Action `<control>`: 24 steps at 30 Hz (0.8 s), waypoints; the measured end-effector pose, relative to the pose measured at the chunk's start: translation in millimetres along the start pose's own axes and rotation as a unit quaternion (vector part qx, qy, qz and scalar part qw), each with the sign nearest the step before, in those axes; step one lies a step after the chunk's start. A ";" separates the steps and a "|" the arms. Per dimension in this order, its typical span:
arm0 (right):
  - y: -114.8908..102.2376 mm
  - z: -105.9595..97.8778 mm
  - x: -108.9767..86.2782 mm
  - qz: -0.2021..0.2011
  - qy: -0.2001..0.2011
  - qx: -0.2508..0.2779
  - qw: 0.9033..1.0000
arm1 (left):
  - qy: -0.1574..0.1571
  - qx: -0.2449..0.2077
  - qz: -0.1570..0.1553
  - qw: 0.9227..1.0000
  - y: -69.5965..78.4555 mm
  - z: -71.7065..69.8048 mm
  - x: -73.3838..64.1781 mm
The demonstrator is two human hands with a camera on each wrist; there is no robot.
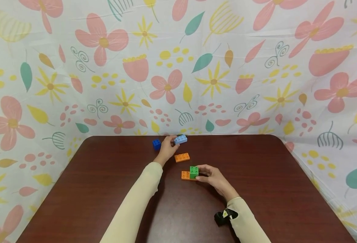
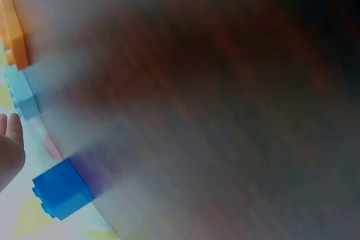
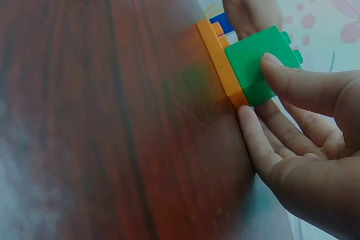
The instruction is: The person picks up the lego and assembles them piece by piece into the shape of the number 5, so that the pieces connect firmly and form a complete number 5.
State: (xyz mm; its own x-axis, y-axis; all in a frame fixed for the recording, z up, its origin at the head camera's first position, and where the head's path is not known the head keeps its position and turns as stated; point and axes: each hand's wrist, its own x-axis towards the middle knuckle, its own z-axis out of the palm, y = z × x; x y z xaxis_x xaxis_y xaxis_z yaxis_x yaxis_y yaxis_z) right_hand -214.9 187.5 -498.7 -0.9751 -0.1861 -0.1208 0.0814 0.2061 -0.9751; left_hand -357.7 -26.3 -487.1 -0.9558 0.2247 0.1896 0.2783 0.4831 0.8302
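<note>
My right hand [image 1: 213, 177] pinches a green building brick [image 1: 194, 172], its thumb on the near face. The green brick stands on the right part of an orange flat brick [image 1: 185, 175] lying on the table. In the right wrist view one fingertip touches the end of that orange brick [image 3: 219, 63]. At the far edge my left hand [image 1: 167, 147] reaches beside a light blue brick [image 1: 180, 139]. In the left wrist view a narrow gap separates its straight fingers [image 2: 15, 130] from the light blue brick [image 2: 22, 95]. A dark blue brick [image 1: 156, 144] stands left of that hand.
A second orange flat brick [image 1: 182, 157] lies between the light blue brick and the green one. The dark brown table [image 1: 105, 189] ends at a flowered cloth [image 1: 178, 67] behind. A black wrist device [image 1: 224, 217] hangs at the right sleeve.
</note>
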 end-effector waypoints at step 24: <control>-1.0 -2.6 0.0 -0.008 -0.019 0.001 1.000 | -0.040 0.042 -0.022 0.998 -4.8 6.3 23.5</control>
State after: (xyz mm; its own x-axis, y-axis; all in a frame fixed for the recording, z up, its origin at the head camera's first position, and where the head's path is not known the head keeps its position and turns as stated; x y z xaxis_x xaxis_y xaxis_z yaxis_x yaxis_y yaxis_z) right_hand -215.5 189.8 -497.2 -0.9674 -0.2265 -0.1130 0.0669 0.2016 -0.9772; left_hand -380.9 -18.0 -489.9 -0.9576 0.2665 0.1091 0.2466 0.5632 0.7886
